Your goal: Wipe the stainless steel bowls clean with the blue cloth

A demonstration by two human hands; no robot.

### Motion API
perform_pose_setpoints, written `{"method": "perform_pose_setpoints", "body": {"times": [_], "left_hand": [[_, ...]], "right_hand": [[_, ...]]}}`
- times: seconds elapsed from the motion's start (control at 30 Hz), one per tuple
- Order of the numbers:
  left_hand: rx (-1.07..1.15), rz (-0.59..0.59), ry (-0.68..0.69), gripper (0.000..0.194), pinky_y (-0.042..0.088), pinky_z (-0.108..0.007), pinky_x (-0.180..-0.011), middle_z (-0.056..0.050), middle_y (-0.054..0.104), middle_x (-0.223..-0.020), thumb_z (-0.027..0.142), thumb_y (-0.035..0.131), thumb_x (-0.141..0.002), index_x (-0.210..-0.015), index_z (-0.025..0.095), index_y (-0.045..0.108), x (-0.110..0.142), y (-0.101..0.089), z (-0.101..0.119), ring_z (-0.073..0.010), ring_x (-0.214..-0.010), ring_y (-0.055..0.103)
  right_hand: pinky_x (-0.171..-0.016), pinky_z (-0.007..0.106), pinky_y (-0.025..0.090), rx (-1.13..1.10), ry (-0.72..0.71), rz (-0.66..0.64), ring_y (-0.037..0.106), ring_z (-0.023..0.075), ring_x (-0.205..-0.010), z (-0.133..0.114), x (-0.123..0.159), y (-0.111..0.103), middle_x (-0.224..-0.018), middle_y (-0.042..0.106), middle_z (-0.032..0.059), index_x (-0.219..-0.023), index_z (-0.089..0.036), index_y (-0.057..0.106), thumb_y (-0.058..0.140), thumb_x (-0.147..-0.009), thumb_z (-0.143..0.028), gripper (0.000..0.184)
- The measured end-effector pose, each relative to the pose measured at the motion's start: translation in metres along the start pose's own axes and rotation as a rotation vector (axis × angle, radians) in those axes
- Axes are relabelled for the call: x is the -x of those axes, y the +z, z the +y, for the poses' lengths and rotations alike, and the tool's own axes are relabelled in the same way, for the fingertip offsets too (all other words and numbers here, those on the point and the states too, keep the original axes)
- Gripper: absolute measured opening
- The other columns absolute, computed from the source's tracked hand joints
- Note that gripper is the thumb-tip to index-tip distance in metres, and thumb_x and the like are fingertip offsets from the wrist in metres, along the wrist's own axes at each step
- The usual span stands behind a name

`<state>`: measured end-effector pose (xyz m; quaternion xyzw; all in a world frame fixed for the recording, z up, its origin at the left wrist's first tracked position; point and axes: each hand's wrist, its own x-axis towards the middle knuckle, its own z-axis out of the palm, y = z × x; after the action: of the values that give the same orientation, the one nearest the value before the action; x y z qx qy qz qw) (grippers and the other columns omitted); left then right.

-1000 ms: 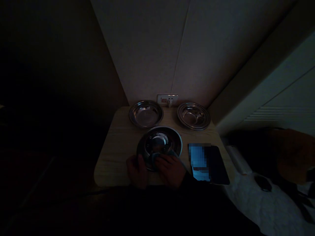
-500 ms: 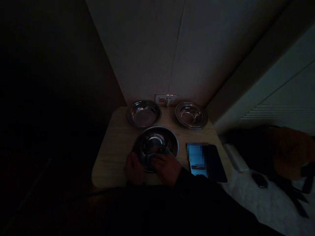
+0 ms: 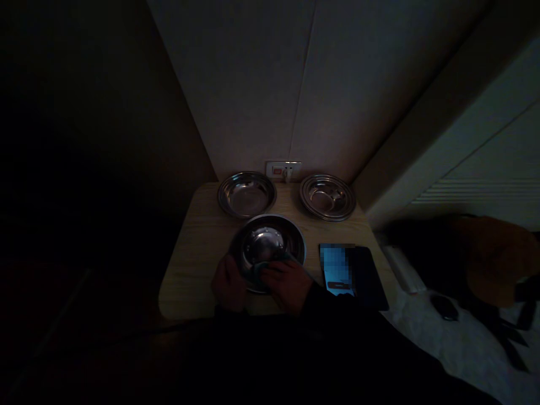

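A shiny metal bowl stands on the small wooden table in front of me. My left hand is closed on the near left rim of this bowl. Inside its near side, my right hand presses a bluish cloth against the metal, the fingers bent over it. Much of the cloth is under the hand, and the dim light blurs its edges. Behind the bowl, a metal dish lies at the left and a stack of metal dishes at the right.
A phone or tablet with a lit screen lies on a dark case at the table's right. A wall socket with a plug is behind the dishes. A black mouse-like object rests on white bedding at the right.
My right hand and the cloth have shifted slightly within the bowl's near side. My left hand stays at the rim. The bowl's inside looks brighter now.
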<state>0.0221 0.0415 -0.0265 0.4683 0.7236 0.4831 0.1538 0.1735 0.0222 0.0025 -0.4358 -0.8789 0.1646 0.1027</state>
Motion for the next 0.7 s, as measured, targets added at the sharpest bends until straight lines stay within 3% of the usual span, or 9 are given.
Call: {"method": "perform_pose_setpoints", "body": {"times": [0.13,0.27,0.37,0.57,0.7], "left_hand": [[0.033,0.008,-0.05,0.033,0.039,-0.023,-0.055,-0.003,0.061,-0.066,0.037,0.036,-0.085,-0.075,0.016,0.06,0.004,0.003,0.0,-0.0114,-0.058,0.052],[0.019,0.046,-0.078,0.032,0.039,-0.023,-0.055,-0.003,0.061,-0.068,0.036,0.037,-0.085,-0.075,0.016,0.059,0.007,0.004,-0.003,-0.0113,-0.058,0.052],[-0.02,0.069,-0.057,0.03,0.039,-0.023,-0.055,-0.004,0.061,-0.069,0.035,0.038,-0.084,-0.075,0.016,0.059,0.004,0.0,-0.004,-0.0113,-0.059,0.052],[-0.024,0.019,0.072,0.031,0.039,-0.023,-0.055,-0.004,0.061,-0.066,0.034,0.039,-0.084,-0.075,0.015,0.061,-0.001,-0.006,0.0,-0.011,-0.058,0.052],[-0.004,0.038,0.031,0.032,0.039,-0.022,-0.056,-0.005,0.063,-0.07,0.036,0.039,-0.085,-0.08,0.015,0.062,0.004,0.0,0.001,-0.0114,-0.06,0.054]], "right_hand": [[-0.089,0.04,0.036,0.012,0.001,-0.017,0.048,0.0233,-0.109,0.004,0.004,-0.002,-0.113,0.062,0.0043,-0.108,-0.02,0.058,0.048,-0.081,-0.019,0.029],[-0.09,0.029,0.039,-0.162,0.007,0.095,0.048,0.0179,-0.108,-0.015,-0.02,0.013,-0.115,0.06,0.0022,-0.113,-0.018,0.055,0.045,-0.082,-0.015,0.033],[-0.092,0.029,0.038,-0.19,0.027,0.139,0.047,0.0176,-0.109,-0.022,-0.029,0.018,-0.118,0.059,0.0038,-0.115,-0.016,0.054,0.043,-0.083,-0.017,0.034],[-0.09,0.042,0.035,0.021,-0.016,-0.041,0.048,0.023,-0.109,0.002,0.002,-0.004,-0.114,0.061,0.0062,-0.109,-0.019,0.057,0.047,-0.081,-0.018,0.03],[-0.089,0.038,0.036,-0.048,0.028,-0.009,0.049,0.0218,-0.108,0.0,0.0,-0.002,-0.11,0.063,0.0058,-0.108,-0.02,0.058,0.047,-0.08,-0.017,0.03]]}}
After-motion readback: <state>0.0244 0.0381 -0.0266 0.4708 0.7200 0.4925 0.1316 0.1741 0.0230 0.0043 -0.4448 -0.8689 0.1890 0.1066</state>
